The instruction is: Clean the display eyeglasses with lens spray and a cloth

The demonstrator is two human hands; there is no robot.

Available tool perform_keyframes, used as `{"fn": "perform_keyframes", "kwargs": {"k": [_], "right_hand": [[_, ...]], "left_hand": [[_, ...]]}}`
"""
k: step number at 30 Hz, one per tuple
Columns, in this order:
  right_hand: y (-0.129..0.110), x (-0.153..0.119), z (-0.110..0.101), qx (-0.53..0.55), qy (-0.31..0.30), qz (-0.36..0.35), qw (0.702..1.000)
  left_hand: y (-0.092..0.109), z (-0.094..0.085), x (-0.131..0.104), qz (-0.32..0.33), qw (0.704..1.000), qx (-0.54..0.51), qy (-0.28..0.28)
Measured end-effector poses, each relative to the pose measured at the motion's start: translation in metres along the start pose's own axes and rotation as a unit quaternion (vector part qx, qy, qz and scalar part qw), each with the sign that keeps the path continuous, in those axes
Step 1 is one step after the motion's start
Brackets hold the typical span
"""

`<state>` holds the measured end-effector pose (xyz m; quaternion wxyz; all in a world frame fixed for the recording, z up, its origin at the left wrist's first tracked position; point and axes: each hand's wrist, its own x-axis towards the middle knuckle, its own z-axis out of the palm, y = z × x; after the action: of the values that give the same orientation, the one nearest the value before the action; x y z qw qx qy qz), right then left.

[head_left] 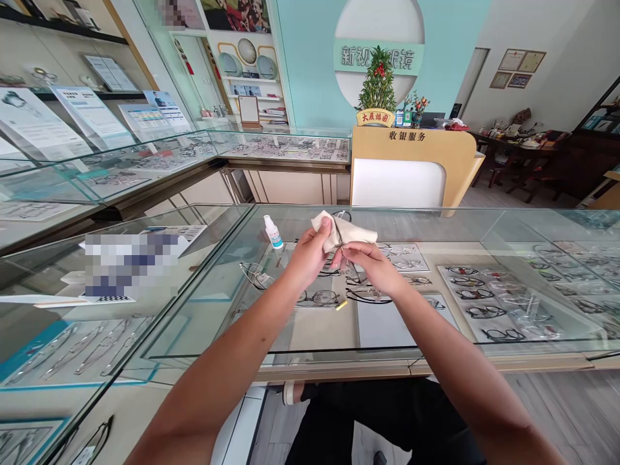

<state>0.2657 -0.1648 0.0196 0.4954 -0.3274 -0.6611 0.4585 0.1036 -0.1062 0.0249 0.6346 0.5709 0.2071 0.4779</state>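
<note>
Two bare hands are at work over the long clear-glass display counter (227,284), close together and raised above its top. From where I stand, the left hand (310,250) has its thumb laid flat along a soft off-white cloth (362,236), pressing it against the fingers behind. A slim dark piece of eyewear (338,231) lies against that cloth, between the two hands. The right hand (371,263) has its thumb and forefinger pinched together on the lower part of the eyewear, the other fingers curled in beneath. The cloth hides much of the piece, so I can't fairly say which part of the frame is gripped.

Just left of the hands stands a small white spray bottle with a blue label (273,233). Below them I see a short yellow strip (341,305), near a pair of black-framed glasses (368,296). Over to the right, rows of dark-rimmed spectacles (476,294) sit on pale trays under the glass. Across the room is a light-wood cashier desk with a white front panel (398,182), and a leafy green potted plant (378,84) stands on it.
</note>
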Motion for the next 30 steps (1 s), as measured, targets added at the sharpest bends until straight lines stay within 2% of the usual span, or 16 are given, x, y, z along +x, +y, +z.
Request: {"fn": "perform_keyframes", "kwargs": {"k": [4,7,10,13,15,21,30], "right_hand": [[-0.003,0.000,-0.008,0.011,0.020,-0.002,1.000],[0.000,0.000,-0.014,0.039,0.046,-0.018,0.998],[0.001,0.000,-0.019,0.048,0.108,-0.066,0.991],[-0.001,-0.001,-0.023,0.037,0.173,-0.114,0.978],[-0.003,-0.001,-0.025,0.033,0.195,-0.122,0.973],[0.001,0.001,-0.025,0.043,0.193,-0.069,0.978],[0.004,0.002,-0.013,0.089,0.138,0.002,0.986]], "left_hand": [[0.006,-0.006,0.006,-0.001,0.997,-0.069,-0.016],[0.004,-0.011,0.011,0.008,0.994,-0.106,0.014],[-0.001,-0.016,0.014,0.008,0.992,-0.124,0.038],[-0.006,-0.017,0.013,-0.022,0.993,-0.116,0.011],[-0.009,-0.016,0.010,-0.046,0.993,-0.104,-0.012],[-0.016,-0.010,0.002,-0.097,0.989,-0.082,-0.073],[-0.026,-0.003,-0.002,-0.115,0.988,-0.066,-0.079]]}}
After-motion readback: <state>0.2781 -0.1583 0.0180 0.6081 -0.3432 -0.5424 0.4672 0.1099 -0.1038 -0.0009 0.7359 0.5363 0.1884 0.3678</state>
